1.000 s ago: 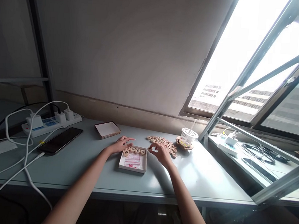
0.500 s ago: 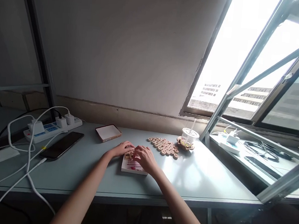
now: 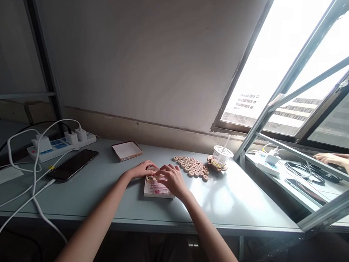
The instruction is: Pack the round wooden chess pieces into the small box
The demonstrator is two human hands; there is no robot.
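A shallow white box (image 3: 158, 195) lies near the table's middle, with red-marked clear wrapping and a few round wooden pieces (image 3: 149, 178) inside. My left hand (image 3: 141, 170) rests at its back left corner, fingers bent around the edge and near the pieces. Over the box's back part is my right hand (image 3: 172, 179), fingers curved down and bunched; whatever they grip is hidden. Several round wooden pieces with characters (image 3: 192, 168) lie flat on the table to the right. The box's lid (image 3: 127, 150) sits open side up at the back left.
At the back right, a clear cup with a straw (image 3: 222, 154) stands in a brown holder. To the left are a phone (image 3: 73, 165), a power strip (image 3: 59, 148) and loose white and black cables. Another person's hands (image 3: 337, 159) reach over the neighbouring table at the right.
Fewer wooden pieces show in the box, between my hands. My fingers have shifted slightly over its back part. The other person's hands have come further into view. The camera view has moved slightly.
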